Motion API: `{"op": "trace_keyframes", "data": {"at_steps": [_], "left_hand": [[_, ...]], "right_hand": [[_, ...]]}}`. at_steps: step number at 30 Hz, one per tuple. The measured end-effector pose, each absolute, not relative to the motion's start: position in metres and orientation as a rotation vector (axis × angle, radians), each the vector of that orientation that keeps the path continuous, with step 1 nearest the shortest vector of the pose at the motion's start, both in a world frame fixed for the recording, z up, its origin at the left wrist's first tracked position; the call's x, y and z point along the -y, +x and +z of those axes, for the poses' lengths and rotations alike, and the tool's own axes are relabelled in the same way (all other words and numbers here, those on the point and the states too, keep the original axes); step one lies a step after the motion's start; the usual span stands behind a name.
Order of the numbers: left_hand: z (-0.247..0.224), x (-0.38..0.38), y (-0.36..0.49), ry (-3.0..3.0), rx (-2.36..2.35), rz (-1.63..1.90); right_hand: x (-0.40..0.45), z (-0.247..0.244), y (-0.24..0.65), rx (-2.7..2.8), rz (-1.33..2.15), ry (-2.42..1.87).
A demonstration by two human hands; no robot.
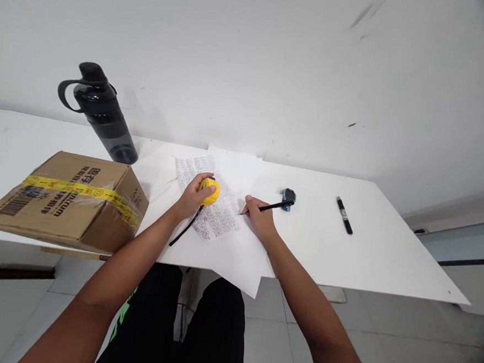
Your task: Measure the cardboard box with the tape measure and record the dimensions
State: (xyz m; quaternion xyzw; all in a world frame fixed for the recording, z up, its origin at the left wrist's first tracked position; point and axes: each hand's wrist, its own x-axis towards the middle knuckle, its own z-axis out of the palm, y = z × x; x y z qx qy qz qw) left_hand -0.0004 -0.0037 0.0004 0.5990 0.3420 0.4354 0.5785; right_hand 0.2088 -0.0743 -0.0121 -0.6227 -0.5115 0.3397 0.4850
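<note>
My left hand (191,200) is closed around a yellow tape measure (211,192), which rests over a sheet of dense writing (218,218). A black wrist strap (187,227) trails from the tape measure toward the table's front edge. In my right hand (260,218) a black pen (275,205) is gripped, its tip down by the right edge of the written sheet. Blank white paper (242,259) lies beneath, with one corner hanging over the front edge. Just beyond the pen's upper end sits a small blue and black device (288,198), partly covered by the pen.
A taped cardboard box (70,202) stands at the left, close to my left forearm. Behind it is a dark water bottle (105,116). A black marker (344,215) lies on the white table (382,246) at the right. The wall (250,66) rises along the table's back edge.
</note>
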Motion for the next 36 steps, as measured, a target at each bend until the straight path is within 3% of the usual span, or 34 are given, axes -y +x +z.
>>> {"op": "trace_keyframes", "data": {"at_steps": [36], "left_hand": [[0.0056, 0.0093, 0.0024, 1.360, -0.805, 0.897]], "right_hand": [[0.0797, -0.0087, 0.2047, 1.387, 0.792, -1.578]]}}
